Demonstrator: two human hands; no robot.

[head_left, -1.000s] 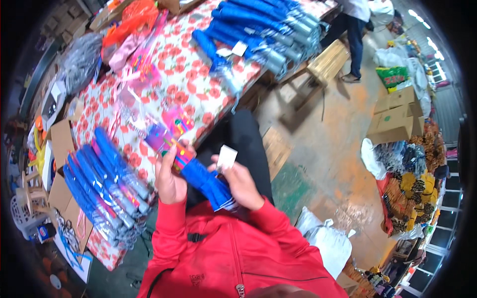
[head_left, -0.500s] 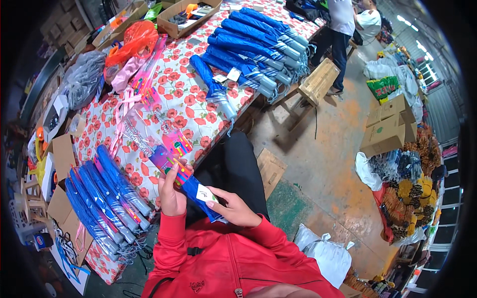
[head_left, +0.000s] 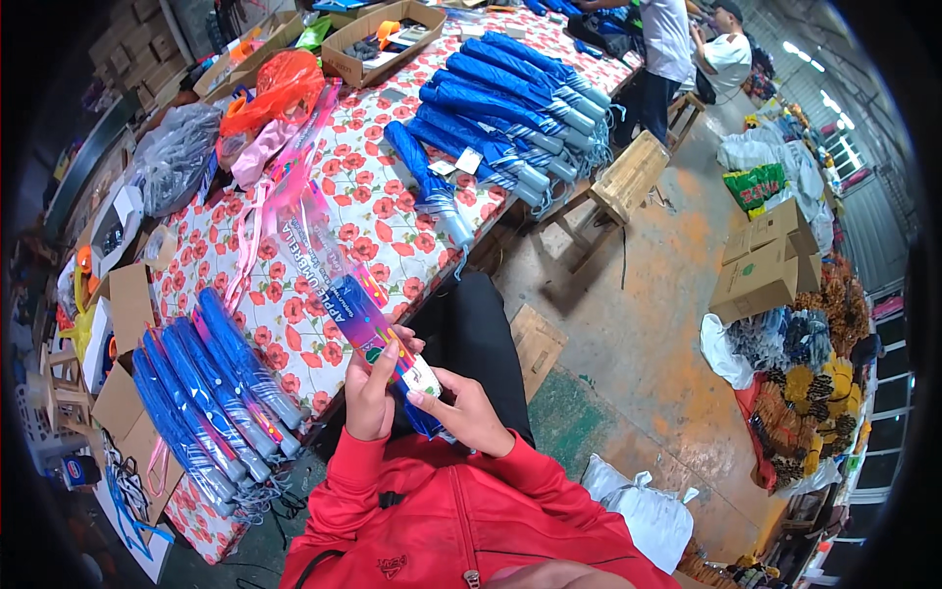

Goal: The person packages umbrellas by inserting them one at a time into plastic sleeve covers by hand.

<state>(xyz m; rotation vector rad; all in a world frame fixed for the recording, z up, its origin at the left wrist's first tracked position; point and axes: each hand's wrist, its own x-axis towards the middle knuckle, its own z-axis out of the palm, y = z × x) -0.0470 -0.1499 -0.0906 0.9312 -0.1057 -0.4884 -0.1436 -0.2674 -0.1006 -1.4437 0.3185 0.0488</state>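
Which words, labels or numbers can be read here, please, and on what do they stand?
Plastic sleeve: pale lettering, left unquoted.
White tag: marks too small to read.
Green sack: lettering, left unquoted.
Cardboard box: green mark, too small to read.
Jacket emblem: too small to read.

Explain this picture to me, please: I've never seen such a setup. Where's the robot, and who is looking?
There's no robot here. You see a person's own bare hands, the left hand and the right hand, in red sleeves. The camera is worn on the head and looks down; its very wide lens bends straight edges.

The left hand grips a clear, colourfully printed sleeve. The right hand holds a blue folded umbrella that appears partly inside it, with the thumb by a white tag.

On the table with its flowered cloth lie a far group of blue umbrellas, a nearer group and an orange-red plastic bag.
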